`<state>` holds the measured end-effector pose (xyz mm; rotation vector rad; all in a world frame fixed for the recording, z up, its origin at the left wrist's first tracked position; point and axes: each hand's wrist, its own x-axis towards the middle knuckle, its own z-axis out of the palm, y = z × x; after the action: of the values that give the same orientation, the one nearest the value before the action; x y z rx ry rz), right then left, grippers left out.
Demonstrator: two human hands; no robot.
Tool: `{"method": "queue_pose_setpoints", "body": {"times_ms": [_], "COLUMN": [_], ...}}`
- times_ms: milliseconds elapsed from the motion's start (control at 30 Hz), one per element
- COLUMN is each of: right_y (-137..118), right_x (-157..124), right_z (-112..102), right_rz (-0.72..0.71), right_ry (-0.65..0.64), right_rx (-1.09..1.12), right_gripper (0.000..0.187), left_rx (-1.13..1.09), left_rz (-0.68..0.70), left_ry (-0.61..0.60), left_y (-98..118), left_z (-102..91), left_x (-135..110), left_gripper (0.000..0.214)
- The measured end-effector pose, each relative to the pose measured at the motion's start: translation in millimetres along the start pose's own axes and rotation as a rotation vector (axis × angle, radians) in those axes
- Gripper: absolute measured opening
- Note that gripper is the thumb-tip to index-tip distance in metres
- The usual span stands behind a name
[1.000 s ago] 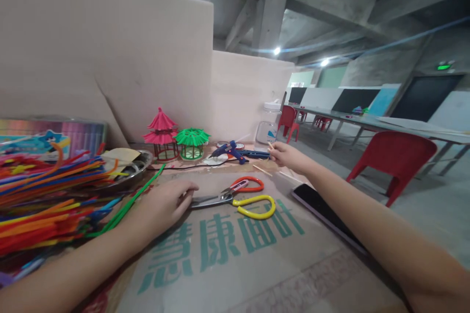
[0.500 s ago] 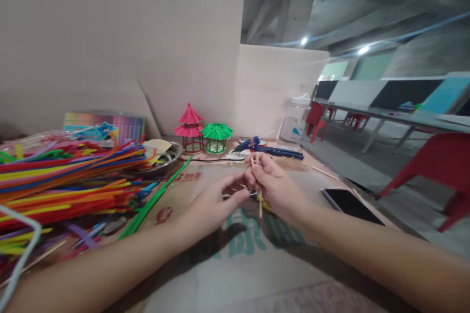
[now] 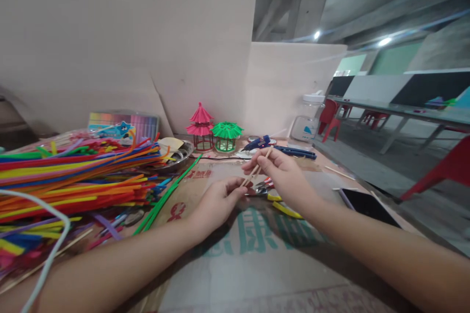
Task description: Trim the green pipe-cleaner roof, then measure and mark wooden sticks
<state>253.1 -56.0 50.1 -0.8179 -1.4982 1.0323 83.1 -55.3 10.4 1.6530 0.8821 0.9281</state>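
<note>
My right hand (image 3: 284, 173) is closed around thin wooden sticks (image 3: 257, 168) that slant up to the right above the cardboard sheet (image 3: 235, 264). My left hand (image 3: 218, 200) pinches the lower ends of those sticks with thumb and fingertips. Under both hands lie scissors (image 3: 282, 205) with yellow and red handles, mostly hidden by my right hand.
A heap of coloured pipe cleaners (image 3: 73, 176) fills the left. At the back stand a pink pagoda model (image 3: 200, 127), a green one (image 3: 225, 136), a blue glue gun (image 3: 257, 143) and a plastic jar (image 3: 306, 122). A phone (image 3: 369, 201) lies right; loose sticks (image 3: 340, 172) nearby.
My right hand came back from the far right with sticks and met my left hand, which left the scissors. The sticks have tilted from upright to slanted. The camera view shifted left.
</note>
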Motion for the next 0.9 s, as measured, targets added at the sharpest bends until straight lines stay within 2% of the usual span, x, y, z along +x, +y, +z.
{"method": "queue_pose_setpoints", "body": {"times_ms": [133, 267, 333, 433, 500, 633, 767, 900], "right_y": [-3, 0, 5, 21, 34, 51, 53, 49], "right_x": [7, 6, 3, -3, -7, -12, -13, -13], "right_z": [-9, -10, -7, 1, 7, 14, 12, 11], "right_rz": [0.034, 0.128, 0.180, 0.196, 0.210, 0.294, 0.335, 0.331], "right_ry": [-0.025, -0.061, -0.080, -0.155, -0.187, -0.144, -0.135, -0.143], "right_rx": [-0.023, 0.068, 0.057, 0.032, 0.084, 0.222, 0.220, 0.234], "right_gripper": [0.024, 0.032, 0.033, 0.032, 0.033, 0.040, 0.050, 0.049], "left_rx": [-0.012, 0.017, 0.061, 0.103, 0.090, 0.032, -0.024, -0.052], "left_rz": [-0.013, 0.107, 0.156, 0.151, 0.127, 0.079, 0.041, 0.032], "left_ry": [0.018, 0.136, 0.170, 0.182, 0.181, 0.121, 0.057, 0.040], "left_y": [-1, 5, 8, 8, 6, 0, -3, -3], "left_z": [-0.8, -2.6, -4.2, -6.7, -8.0, -8.6, -6.7, -5.8], "left_x": [-2, -3, -3, -1, 1, 3, 4, 4], "left_gripper": [0.022, 0.026, 0.030, 0.032, 0.031, 0.037, 0.045, 0.048]}}
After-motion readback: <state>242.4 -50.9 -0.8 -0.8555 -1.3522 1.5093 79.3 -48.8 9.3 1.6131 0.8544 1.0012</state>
